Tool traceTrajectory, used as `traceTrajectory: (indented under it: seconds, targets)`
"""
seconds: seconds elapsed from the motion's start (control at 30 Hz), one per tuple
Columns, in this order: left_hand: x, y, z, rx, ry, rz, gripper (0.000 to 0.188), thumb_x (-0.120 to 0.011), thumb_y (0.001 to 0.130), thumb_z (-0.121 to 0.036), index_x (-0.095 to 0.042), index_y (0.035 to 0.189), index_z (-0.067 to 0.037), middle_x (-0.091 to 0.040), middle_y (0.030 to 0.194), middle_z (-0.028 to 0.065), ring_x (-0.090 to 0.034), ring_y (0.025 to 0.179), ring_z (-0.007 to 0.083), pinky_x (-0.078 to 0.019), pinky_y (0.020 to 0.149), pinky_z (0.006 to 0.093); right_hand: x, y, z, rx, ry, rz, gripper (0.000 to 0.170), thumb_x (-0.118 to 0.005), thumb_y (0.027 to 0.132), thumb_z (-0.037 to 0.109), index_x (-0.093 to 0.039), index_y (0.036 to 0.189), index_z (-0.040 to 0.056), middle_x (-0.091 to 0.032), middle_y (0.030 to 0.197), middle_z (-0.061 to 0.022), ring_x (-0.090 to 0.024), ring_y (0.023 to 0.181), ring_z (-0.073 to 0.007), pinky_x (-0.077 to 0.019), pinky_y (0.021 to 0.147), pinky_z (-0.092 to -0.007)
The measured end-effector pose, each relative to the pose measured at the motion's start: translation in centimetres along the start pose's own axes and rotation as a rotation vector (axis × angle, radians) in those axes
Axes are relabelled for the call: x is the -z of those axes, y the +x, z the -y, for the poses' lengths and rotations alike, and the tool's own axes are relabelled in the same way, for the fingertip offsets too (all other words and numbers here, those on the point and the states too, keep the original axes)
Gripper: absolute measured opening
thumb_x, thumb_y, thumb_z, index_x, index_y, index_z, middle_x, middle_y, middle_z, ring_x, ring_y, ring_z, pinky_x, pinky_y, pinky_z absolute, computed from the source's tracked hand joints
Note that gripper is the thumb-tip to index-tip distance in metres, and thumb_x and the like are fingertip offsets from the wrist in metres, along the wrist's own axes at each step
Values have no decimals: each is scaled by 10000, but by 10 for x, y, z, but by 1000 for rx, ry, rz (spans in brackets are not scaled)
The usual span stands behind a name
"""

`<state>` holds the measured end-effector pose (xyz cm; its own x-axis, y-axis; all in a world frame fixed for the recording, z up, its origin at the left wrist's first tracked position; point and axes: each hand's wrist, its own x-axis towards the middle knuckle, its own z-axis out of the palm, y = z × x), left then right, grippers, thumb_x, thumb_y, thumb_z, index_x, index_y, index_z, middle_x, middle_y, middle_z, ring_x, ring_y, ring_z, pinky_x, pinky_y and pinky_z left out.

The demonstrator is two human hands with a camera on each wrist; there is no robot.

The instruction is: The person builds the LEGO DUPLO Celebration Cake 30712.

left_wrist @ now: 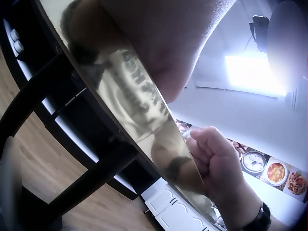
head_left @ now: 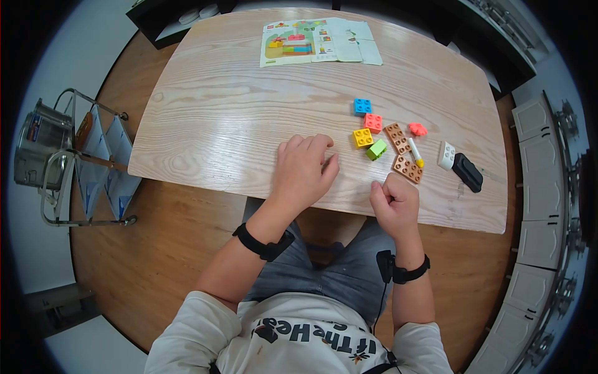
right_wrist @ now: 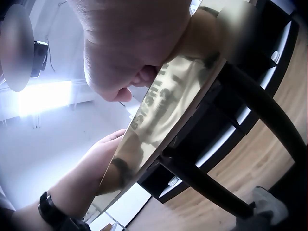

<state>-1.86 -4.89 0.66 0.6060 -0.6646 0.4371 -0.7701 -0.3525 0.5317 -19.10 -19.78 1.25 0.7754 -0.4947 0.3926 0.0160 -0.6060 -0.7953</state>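
Note:
In the head view my left hand point(head_left: 303, 168) rests on the table near its front edge, its fingers loosely bent and nothing in them. My right hand point(head_left: 397, 201) rests at the front edge with its fingers curled in and holds nothing visible. Just beyond it lie two brown studded bricks point(head_left: 408, 169) and a white stick with a yellow end point(head_left: 415, 153). Between the hands and farther back are green point(head_left: 376, 149), yellow point(head_left: 362, 138), coral point(head_left: 372, 123) and blue point(head_left: 362, 107) building bricks. A small coral piece point(head_left: 417, 129) lies right of them.
Toward the right side of the table point(head_left: 218, 112) lie a white brick point(head_left: 446, 155) and a black oblong object point(head_left: 467, 172). An unfolded instruction sheet point(head_left: 293, 48) lies at the far edge. A cart with a metal pot point(head_left: 43, 146) stands left of the table.

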Motion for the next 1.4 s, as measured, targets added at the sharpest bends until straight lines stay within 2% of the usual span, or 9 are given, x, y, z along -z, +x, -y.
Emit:
traceTrajectory:
  seconds: [0.13, 0.33, 0.43, 0.63, 0.83, 0.87, 0.97, 1.27, 1.4]
  targets:
    - [-4, -1, 0, -52, 42, 11, 302, -786, 922, -211, -711, 1190, -95, -649, 872, 47, -616, 888, 286, -466, 856, 466, -1, -3, 1, 1, -22, -28, 386, -754, 910, 12, -455, 667, 43, -438, 623, -81, -414, 530, -221, -319, 513, -383]
    - [4, -4, -16, -168, 64, 81, 591, -790, 923, -250, -658, 1497, -203, -648, 1379, 145, -588, 1208, 385, -487, 1064, 512, -4, 0, 3, 24, -60, -47, 374, -755, 911, 30, -471, 667, 40, -452, 624, -99, -450, 541, -256, -351, 522, -401]
    - [1, -5, -10, -216, 141, 134, 607, -782, 935, -256, -645, 1526, -256, -635, 1460, 141, -575, 1241, 401, -485, 1078, 510, -3, 2, 4, 18, -54, -37, 371, -754, 913, 42, -476, 668, 39, -456, 625, -100, -467, 554, -263, -365, 530, -403]
    - [-4, -4, -7, -215, 107, 147, 528, -775, 953, -263, -690, 1474, -246, -659, 1444, 123, -586, 1219, 384, -483, 1077, 505, -5, -1, 0, 7, -92, -100, 372, -768, 912, 57, -483, 673, 46, -456, 635, -101, -477, 551, -267, -374, 528, -411]
    - [1, -5, -8, -182, 97, 147, 512, -768, 959, -265, -696, 1466, -234, -663, 1432, 122, -585, 1229, 362, -482, 1085, 495, -15, -2, -3, -56, -264, -492, 252, -754, 909, 18, -533, 790, 41, -552, 768, -102, -548, 702, -288, -439, 627, -405]
    - [2, -4, -8, -179, 95, 147, 508, -766, 961, -266, -697, 1464, -234, -664, 1428, 123, -584, 1231, 359, -482, 1086, 495, -14, 0, -4, -12, -344, -482, 158, -743, 904, 30, -587, 880, 41, -592, 883, -113, -581, 871, -325, -474, 771, -435]
    - [0, -4, -7, -173, 66, 143, 522, -767, 958, -274, -693, 1475, -274, -655, 1439, 114, -582, 1231, 360, -481, 1087, 492, -18, 9, -4, 13, -539, -494, 120, -748, 894, 67, -636, 933, 48, -605, 928, -116, -585, 968, -352, -469, 866, -478]
    - [6, -6, -5, -270, 98, 234, 462, -755, 966, -321, -739, 1424, -381, -623, 1498, 94, -561, 1252, 361, -460, 1101, 494, -18, 8, -8, 18, -585, -353, 112, -769, 880, 89, -659, 871, 69, -635, 915, -99, -592, 915, -345, -481, 833, -480]
    - [3, -6, -8, -276, 154, 204, 464, -751, 965, -324, -736, 1425, -387, -626, 1499, 77, -562, 1254, 362, -463, 1096, 497, -8, 5, 2, 87, -352, -92, 91, -791, 873, 83, -703, 884, 62, -722, 949, -110, -669, 961, -337, -527, 847, -449]
